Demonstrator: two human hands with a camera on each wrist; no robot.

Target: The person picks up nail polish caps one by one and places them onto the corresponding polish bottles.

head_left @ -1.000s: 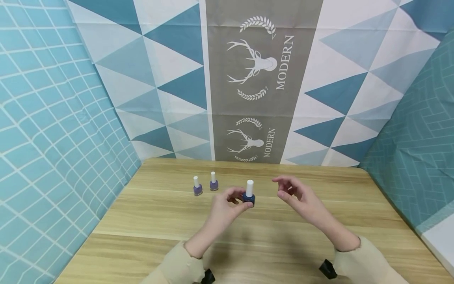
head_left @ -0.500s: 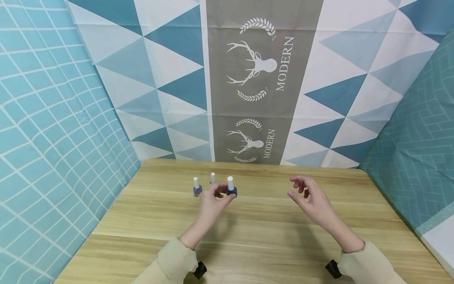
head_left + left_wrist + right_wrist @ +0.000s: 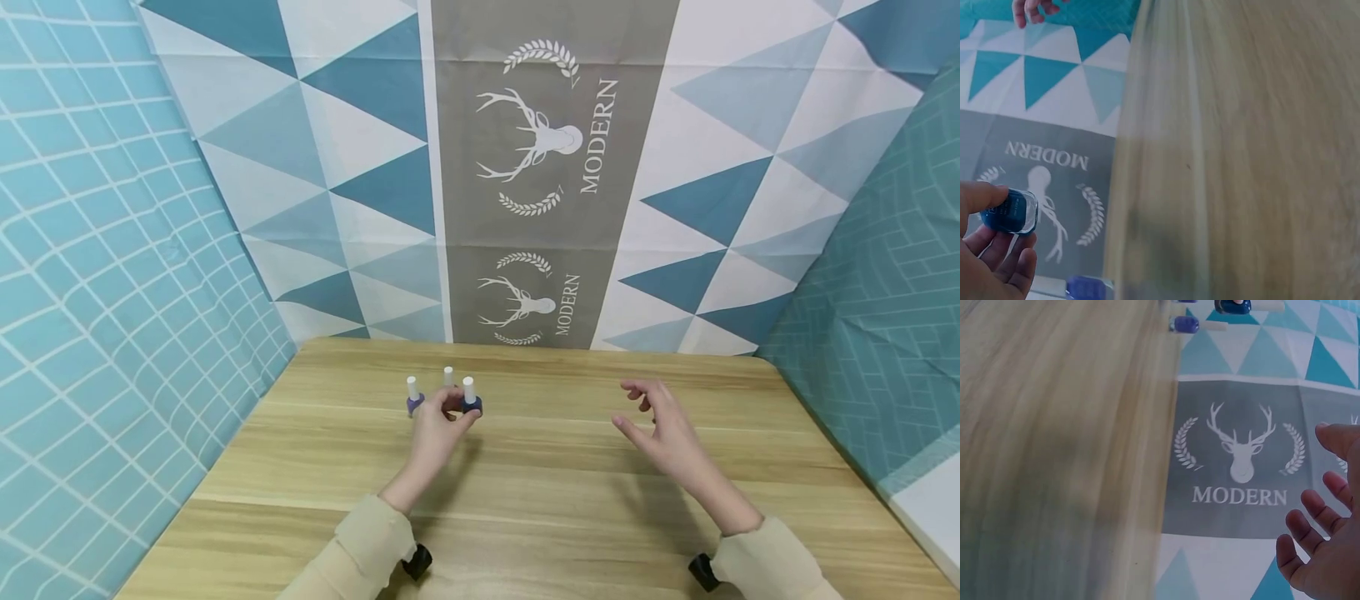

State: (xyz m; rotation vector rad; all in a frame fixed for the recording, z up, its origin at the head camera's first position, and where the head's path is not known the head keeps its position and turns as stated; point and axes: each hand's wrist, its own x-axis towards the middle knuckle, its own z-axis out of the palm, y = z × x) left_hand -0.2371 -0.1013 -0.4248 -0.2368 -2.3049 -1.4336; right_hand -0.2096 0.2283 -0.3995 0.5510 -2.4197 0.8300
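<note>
My left hand (image 3: pixel 435 429) pinches a dark blue nail polish bottle (image 3: pixel 472 406) between thumb and fingers, its white cap pointing up. In the left wrist view the bottle's glass base (image 3: pixel 1013 214) faces the camera, with the thumb on one side. Just left of this hand stands a purple nail polish bottle (image 3: pixel 415 404) with a white cap. Behind the fingers is another; only its white cap (image 3: pixel 448 376) clearly shows in the head view. Farther right, my right hand (image 3: pixel 663 427) hovers over the table, fingers loosely bent and nothing in them.
The wooden table (image 3: pixel 540 492) runs back to a patterned cloth (image 3: pixel 525 192) with deer heads and triangles. Blue tiled cloth (image 3: pixel 112 250) hangs on the left, teal cloth (image 3: pixel 885 308) on the right. A white surface (image 3: pixel 930 517) borders the right edge.
My left hand has carried the dark blue bottle left and lower, close to the purple bottles, covering most of one. My right hand has drifted right, away from it.
</note>
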